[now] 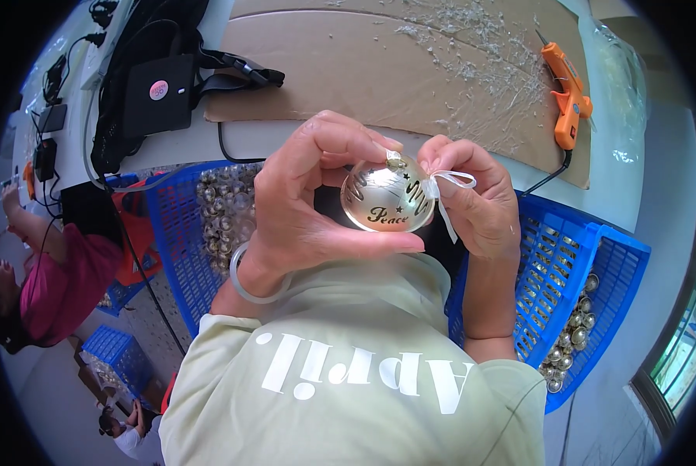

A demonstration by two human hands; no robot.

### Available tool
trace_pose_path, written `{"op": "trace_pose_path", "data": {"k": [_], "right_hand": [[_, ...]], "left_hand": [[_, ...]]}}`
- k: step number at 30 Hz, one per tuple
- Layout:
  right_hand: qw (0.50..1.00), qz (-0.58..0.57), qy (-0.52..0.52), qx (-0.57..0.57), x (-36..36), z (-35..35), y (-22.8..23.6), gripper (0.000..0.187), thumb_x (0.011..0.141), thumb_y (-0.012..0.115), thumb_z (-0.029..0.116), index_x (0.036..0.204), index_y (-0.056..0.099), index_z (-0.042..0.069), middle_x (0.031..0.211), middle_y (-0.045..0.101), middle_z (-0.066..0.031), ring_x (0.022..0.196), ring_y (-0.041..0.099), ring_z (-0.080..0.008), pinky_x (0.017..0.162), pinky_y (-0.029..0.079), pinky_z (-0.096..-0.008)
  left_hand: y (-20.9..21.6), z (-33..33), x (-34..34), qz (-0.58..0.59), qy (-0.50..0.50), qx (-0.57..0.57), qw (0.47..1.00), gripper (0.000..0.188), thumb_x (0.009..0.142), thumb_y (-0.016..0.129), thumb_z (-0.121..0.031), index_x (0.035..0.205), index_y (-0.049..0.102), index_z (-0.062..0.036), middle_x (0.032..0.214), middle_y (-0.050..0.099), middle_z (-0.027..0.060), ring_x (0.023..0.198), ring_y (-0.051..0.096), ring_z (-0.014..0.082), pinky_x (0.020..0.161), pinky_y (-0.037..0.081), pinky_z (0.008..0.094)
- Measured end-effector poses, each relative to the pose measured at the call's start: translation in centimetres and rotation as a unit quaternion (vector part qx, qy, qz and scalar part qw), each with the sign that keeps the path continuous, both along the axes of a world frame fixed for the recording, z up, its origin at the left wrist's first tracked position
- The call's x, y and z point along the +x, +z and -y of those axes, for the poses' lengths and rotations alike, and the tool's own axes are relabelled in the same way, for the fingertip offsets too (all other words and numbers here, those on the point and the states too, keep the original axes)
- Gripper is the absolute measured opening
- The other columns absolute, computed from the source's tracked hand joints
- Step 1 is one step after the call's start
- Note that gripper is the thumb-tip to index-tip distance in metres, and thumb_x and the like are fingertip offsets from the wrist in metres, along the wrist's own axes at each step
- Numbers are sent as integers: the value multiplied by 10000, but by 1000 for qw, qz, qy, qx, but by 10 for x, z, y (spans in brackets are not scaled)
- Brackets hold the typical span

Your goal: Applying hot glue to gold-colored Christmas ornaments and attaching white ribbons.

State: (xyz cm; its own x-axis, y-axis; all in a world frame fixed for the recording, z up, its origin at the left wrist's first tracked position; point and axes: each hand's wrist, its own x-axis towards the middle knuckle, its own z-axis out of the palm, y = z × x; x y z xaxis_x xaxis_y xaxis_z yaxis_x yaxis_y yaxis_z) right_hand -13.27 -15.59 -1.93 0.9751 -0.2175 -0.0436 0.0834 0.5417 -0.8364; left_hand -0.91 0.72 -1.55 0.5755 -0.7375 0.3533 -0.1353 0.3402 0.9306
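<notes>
A shiny pale gold Christmas bauble (373, 200) with dark lettering and small stars is held up before my chest. My left hand (297, 194) grips it, the thumb under the ball and the fingers at its top near the metal cap. A thin white ribbon (458, 180), partly looped, is pinched between the thumb and fingers of my right hand (478, 206) at the ball's right side. One ribbon end hangs down beside the bauble. Whether the ribbon is fixed to the cap is hidden by my fingers.
Cardboard (309, 70) covers the table, with glue strands (503, 85) scattered on it. An orange glue gun (568, 101) lies at the right. Blue baskets of baubles stand at my left (175, 233) and right (548, 268). A black bag (157, 97) lies far left. Another person (60, 287) sits left.
</notes>
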Motion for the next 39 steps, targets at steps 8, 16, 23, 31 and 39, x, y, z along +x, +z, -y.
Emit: {"op": "trace_pose_path", "data": {"k": [8,16,23,31,39], "right_hand": [[989,-66,-120,-50,-7,1,8,163,879,645,103,982,550,18,968,542,-102,695,553,-110,509,429,-201],[990,33,-67,-117,-7,-11,29,163,820,695,49,935,594,-8,997,573,-127,815,547,-124,707,442,-232],[976,-29,-100,-190,8,-25,29,163,801,713,56,942,639,21,1112,481,-75,967,453,-102,799,378,-215],[964,-104,-161,-183,15,-30,23,175,797,729,94,943,648,40,1121,477,-51,924,414,-86,783,362,-203],[964,-111,-167,-173,17,-31,22,149,811,720,106,925,642,49,1113,479,-39,903,407,-79,761,358,-197]], "left_hand": [[-3,0,7,50,80,30,995,594,548,918,-80,1016,561,3,1024,597,120,924,645,168,751,564,261],[-4,7,8,125,150,60,979,534,568,908,-119,983,585,-24,954,631,98,845,658,167,666,572,248],[-3,13,1,200,174,55,963,518,554,903,-137,952,588,-37,903,638,112,790,649,206,622,548,277],[-8,15,-4,205,198,51,957,536,555,907,-179,959,582,-41,896,636,96,737,644,199,593,536,274],[-7,12,-3,215,187,56,957,536,566,904,-143,974,576,-26,948,628,111,760,650,184,618,552,269]]}}
